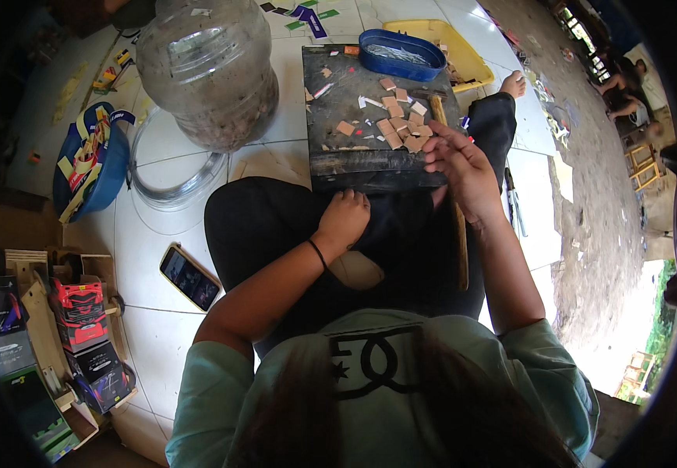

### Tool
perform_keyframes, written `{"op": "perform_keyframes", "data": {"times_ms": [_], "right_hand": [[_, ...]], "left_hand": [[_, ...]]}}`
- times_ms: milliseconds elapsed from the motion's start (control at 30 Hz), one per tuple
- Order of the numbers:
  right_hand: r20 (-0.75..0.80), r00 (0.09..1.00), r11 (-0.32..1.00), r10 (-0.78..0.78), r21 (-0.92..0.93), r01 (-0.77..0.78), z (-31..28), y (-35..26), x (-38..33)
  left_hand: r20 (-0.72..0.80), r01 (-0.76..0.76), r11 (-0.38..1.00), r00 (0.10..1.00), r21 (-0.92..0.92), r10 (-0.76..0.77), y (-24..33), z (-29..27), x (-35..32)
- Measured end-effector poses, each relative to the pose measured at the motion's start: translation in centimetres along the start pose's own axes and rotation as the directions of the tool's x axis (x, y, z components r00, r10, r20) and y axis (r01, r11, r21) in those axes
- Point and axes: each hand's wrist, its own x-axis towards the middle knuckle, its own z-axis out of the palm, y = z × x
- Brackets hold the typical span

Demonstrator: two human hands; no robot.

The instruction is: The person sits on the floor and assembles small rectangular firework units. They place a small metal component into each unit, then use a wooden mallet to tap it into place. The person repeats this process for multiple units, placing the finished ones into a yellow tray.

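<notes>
Small square pieces of thin brown wood (393, 125) lie loosely piled on a worn dark board (338, 105) in front of me. My right hand (467, 171) hovers at the board's right edge, fingers apart, fingertips beside the nearest pieces. Under it runs a long wooden handle (463, 249), which reaches from the board down past my thigh and looks like a hammer's. My left hand (344, 220) is curled at the board's near edge, over my lap; whatever its fingers may hold is hidden. A blue oval tub (402, 64) of thin metal pieces stands on the board's far end.
A yellow tray (475, 70) sits beyond the tub. Left are a large clear plastic jug (206, 70), a wire coil (139, 168), a blue basin (112, 183) of printed strips and a phone (190, 275). Wooden toy vehicles (81, 312) stand lower left. A pen-like tool (516, 203) lies right.
</notes>
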Motion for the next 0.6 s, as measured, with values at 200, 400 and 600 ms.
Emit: {"op": "perform_keyframes", "data": {"times_ms": [200,400,600], "right_hand": [[0.042,0.996,0.995,-0.081,-0.059,0.083,0.5,0.1,1.1],[0.143,0.989,0.996,0.042,-0.079,-0.03,0.8,0.1,3.1],[0.133,0.987,0.977,-0.095,-0.179,0.118,2.5,0.5,4.9]], "left_hand": [[-0.119,0.06,0.907,0.986,-0.417,-0.12,-0.3,-3.9,-0.2],[-0.137,0.093,0.511,0.909,-0.854,-0.393,-2.1,-10.9,1.3],[-0.347,0.054,0.787,0.877,-0.615,-0.331,-6.0,-10.5,4.9]]}}
